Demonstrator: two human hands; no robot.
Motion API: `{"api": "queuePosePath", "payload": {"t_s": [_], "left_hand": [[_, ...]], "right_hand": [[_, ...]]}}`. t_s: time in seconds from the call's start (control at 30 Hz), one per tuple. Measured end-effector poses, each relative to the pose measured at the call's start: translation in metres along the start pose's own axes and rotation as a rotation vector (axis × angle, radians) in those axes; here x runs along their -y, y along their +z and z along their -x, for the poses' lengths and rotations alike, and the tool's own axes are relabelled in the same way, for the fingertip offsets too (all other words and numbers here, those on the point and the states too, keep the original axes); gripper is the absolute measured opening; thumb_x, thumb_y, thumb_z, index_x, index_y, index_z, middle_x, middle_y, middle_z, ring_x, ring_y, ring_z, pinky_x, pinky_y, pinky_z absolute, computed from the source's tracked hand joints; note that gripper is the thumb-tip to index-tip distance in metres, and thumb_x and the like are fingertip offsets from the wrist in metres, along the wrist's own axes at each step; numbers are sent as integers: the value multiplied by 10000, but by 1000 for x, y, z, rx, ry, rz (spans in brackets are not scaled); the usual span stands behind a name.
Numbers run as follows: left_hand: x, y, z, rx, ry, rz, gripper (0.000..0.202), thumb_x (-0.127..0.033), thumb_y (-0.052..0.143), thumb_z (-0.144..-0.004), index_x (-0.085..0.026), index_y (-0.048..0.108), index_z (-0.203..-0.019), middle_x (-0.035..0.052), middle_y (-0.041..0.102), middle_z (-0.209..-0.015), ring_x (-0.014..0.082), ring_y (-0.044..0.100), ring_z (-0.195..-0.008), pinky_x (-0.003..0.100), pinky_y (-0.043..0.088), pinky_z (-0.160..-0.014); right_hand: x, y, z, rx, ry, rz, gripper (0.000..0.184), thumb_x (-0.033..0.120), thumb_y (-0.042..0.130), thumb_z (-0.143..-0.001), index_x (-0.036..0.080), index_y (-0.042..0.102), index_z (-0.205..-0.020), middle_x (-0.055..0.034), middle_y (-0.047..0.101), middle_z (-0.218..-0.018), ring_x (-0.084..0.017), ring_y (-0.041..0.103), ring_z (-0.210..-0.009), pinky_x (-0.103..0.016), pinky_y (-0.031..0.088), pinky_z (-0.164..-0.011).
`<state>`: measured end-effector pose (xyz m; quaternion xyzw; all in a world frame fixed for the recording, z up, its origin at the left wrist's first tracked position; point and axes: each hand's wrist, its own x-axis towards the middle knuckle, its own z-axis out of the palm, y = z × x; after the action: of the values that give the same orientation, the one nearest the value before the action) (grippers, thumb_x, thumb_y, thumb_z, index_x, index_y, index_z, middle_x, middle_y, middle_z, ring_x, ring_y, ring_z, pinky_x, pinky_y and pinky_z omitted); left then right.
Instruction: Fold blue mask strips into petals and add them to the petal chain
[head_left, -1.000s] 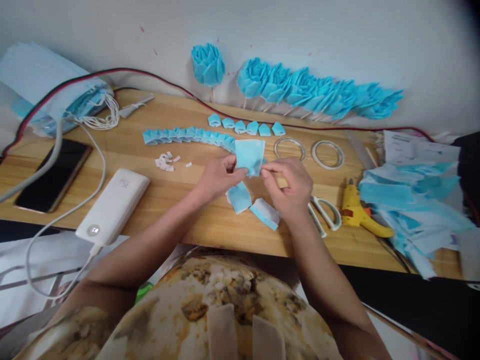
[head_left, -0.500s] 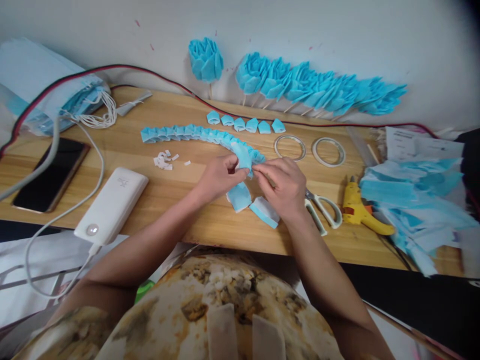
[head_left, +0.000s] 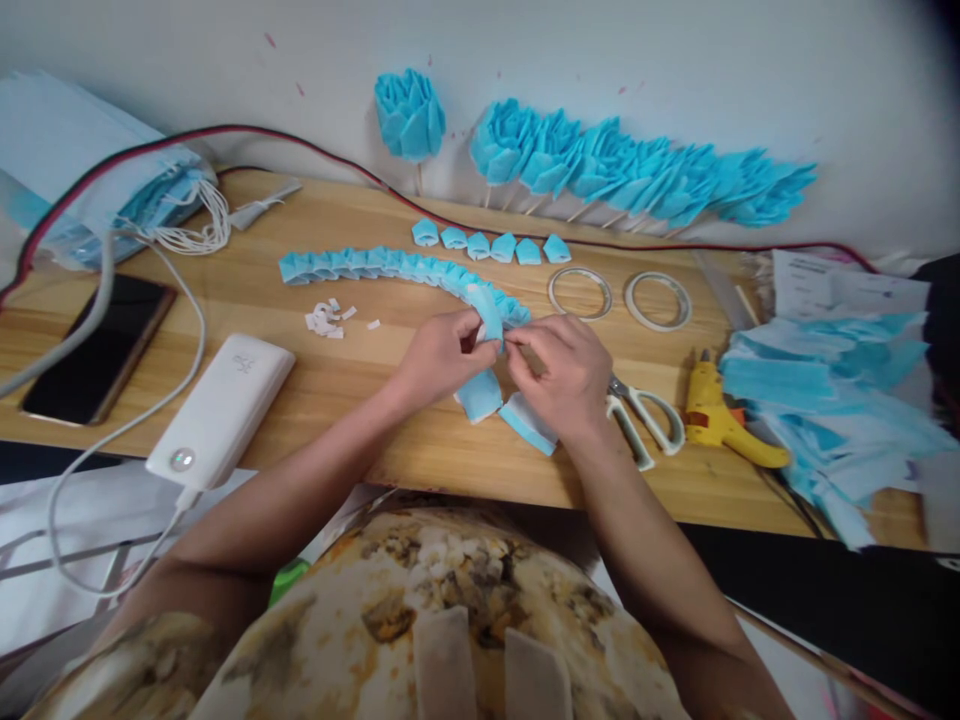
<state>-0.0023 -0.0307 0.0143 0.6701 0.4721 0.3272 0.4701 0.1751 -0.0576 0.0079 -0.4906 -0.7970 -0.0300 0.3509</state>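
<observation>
A light blue fabric piece [head_left: 487, 311] is pinched between the thumb and fingers of my left hand [head_left: 441, 352]. My right hand [head_left: 564, 368] meets it from the right, thumb and forefinger closed on the same piece's lower edge. Behind the fingers, a curved row of folded blue petals [head_left: 375, 264] lies on the table. Just below my hands are a flat blue piece [head_left: 480, 396] and a blue-and-white piece [head_left: 529, 423]. Scissors [head_left: 651, 415] with pale handles lie beside my right wrist, their blades partly hidden by the hand.
Blue fabric flowers [head_left: 600, 165] on sticks lean at the wall. Two tape rolls [head_left: 658, 302] and a yellow glue gun [head_left: 712, 410] are to the right, near blue scraps [head_left: 825, 370]. A phone [head_left: 97, 345], a white power bank [head_left: 223, 408] and paper bits [head_left: 326, 317] are left.
The held blue piece has turned slightly and looks narrower, its lower end curling in at the fingertips. Both hands stay in nearly the same place; the camera view shifts a little.
</observation>
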Motion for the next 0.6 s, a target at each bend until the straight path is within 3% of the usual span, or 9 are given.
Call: {"api": "queuePosePath", "payload": {"t_s": [0.37,0.6], "left_hand": [[2,3,0,-24,34,69,68,-198,562,-758,-179,553,-693,-40,440,-646,105,388,-632,242,317,-584],[2,5,-1,-50,66,109,125,-287,601,-779,-174,634,-736,-33,457,-638,105,383,-616,246,307,-583]], "right_hand": [[5,3,-1,-34,173,-229,135,123,615,-843,230,683,-798,-26,730,-806,-196,639,-771,-342,498,-714],[6,2,-3,19,472,-533,96,184,635,-812,232,688,-749,10,711,-761,-140,605,-670,-271,461,-591]]}}
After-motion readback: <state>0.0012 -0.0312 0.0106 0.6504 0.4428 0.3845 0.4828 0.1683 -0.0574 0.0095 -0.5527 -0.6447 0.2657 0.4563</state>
